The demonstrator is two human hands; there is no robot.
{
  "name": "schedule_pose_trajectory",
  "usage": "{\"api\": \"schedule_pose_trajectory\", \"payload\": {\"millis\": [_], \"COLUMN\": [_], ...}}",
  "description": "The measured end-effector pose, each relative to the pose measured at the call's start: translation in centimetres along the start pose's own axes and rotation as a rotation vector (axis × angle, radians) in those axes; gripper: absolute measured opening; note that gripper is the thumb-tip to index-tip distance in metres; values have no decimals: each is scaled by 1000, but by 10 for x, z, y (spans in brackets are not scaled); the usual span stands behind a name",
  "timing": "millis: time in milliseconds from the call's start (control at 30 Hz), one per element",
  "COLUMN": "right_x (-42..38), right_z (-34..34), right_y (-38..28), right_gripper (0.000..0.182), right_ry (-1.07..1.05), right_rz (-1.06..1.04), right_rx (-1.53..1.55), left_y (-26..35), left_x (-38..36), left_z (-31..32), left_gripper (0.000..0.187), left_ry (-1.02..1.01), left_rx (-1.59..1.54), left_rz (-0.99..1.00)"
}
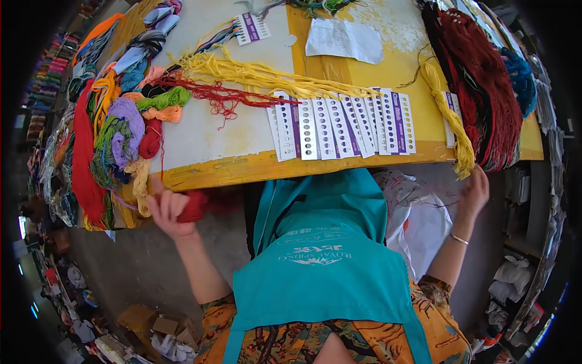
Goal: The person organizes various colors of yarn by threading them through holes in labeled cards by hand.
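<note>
My left hand (170, 209) is at the table's front edge on the left, fingers curled around a red thread bundle (193, 206) that is blurred on its right side. My right hand (474, 189) is at the front edge on the right, just below the end of a yellow skein (448, 115); its fingers look pinched, and what they hold is too small to make out. Between the hands, white and purple cards with punched holes (324, 130) lie in a row on the table. Yellow threads (260, 73) and red threads (224, 94) run to the cards' tops.
Many coloured skeins (124, 127) are heaped on the table's left side. Dark red hanks (479, 73) hang at the right. A paper sheet (344, 40) and another threaded card (252, 28) lie farther back. A white bag (418, 227) is below the table edge.
</note>
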State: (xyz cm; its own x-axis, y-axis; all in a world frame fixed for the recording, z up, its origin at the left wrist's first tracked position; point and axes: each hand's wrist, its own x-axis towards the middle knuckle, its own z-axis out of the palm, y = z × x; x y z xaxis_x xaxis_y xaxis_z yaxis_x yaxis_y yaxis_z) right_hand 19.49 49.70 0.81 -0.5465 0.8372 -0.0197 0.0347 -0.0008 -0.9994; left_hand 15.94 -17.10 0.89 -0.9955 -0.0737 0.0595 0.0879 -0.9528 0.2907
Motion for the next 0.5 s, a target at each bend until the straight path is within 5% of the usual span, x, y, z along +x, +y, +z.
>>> {"api": "schedule_pose_trajectory", "payload": {"millis": [100,133,167,300,500], "right_x": [-64,-78,-96,-143,-163], "right_z": [98,124,149,224,263], "right_y": [-21,-12,-24,-60,-58], "right_gripper": [17,18,20,29,35], "right_ry": [-495,-663,-859,-1311,-1496], "right_rz": [-46,-230,-87,-3,4], "right_rx": [-171,-186,-59,-14,194], "left_y": [-67,-85,-102,-154,-197], "left_x": [26,33,39,65,88], "left_z": [27,32,37,62,94], "left_gripper": [78,79,78,47,18], "left_ry": [-228,-265,-300,-235,-169], "left_rx": [-124,-146,-154,420,812], "left_rz": [-223,-289,-349,-519,-519]}}
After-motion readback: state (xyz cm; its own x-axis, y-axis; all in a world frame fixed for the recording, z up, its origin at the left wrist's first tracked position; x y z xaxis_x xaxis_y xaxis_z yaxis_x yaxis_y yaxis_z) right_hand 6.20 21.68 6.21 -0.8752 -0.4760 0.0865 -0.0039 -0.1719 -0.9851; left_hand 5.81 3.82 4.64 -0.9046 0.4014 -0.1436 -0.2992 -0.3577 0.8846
